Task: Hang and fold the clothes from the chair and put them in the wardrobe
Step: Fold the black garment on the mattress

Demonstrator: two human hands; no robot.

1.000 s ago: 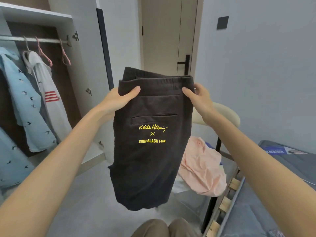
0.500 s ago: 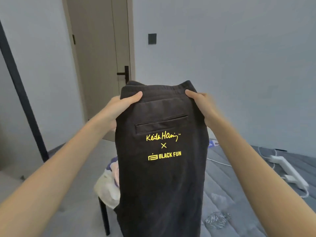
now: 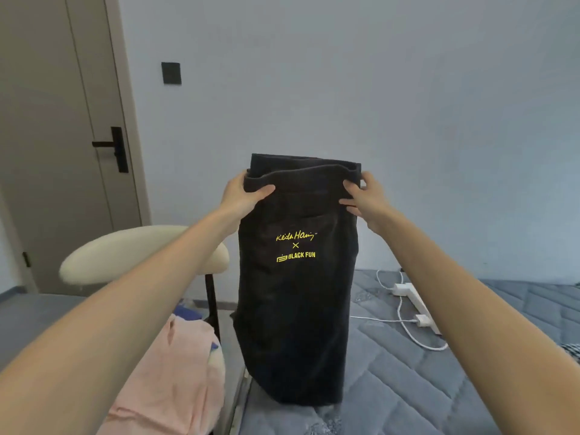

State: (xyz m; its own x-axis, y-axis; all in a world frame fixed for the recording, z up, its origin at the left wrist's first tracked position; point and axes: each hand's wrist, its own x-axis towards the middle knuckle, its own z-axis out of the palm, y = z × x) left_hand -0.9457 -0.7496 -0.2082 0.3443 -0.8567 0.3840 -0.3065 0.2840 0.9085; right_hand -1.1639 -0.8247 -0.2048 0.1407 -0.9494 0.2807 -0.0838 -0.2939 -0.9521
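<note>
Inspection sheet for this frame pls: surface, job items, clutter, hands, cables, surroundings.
Surface: grey quilted mattress; the held garment's lower edge reaches it.
Job's things: black garment with yellow print, held up by its waistband; pink garment heaped on the chair.
Clutter: white power strip on the mattress.
Grippers: left hand and right hand each grip one waistband end.
Cables: white cable runs from the power strip across the mattress.
Surroundings: shut door, dark wall plate.
</note>
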